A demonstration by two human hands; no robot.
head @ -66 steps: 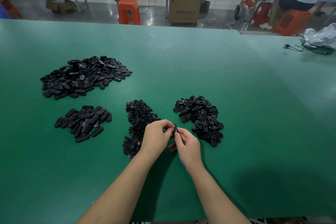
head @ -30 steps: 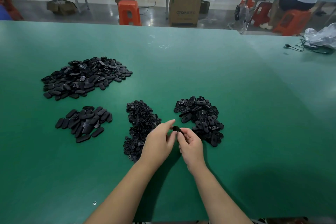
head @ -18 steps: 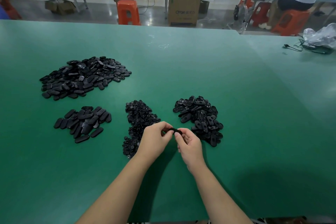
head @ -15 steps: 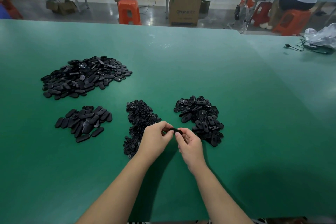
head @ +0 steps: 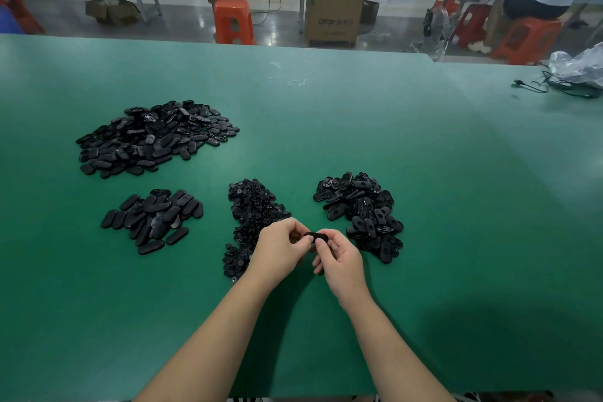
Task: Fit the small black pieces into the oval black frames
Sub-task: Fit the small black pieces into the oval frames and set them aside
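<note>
Frames with pieces already fitted, we judge, make up the two heaps point(head: 153, 137) on the left; loose small pieces point(head: 253, 212) lie in the middle, empty frames point(head: 362, 209) on the right, each within reach. Our left hand point(head: 277, 254) and right hand point(head: 339, 258) pinch one oval frame point(head: 314, 235) between curled fingertips, just above the table point(head: 424, 173), probably pressing a piece home. A second ago our left fingers were straighter; now they curl in.

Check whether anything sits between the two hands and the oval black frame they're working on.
Nothing visible does: the left hand and right hand both already pinch the oval black plastic frame, held above the green table.
</note>
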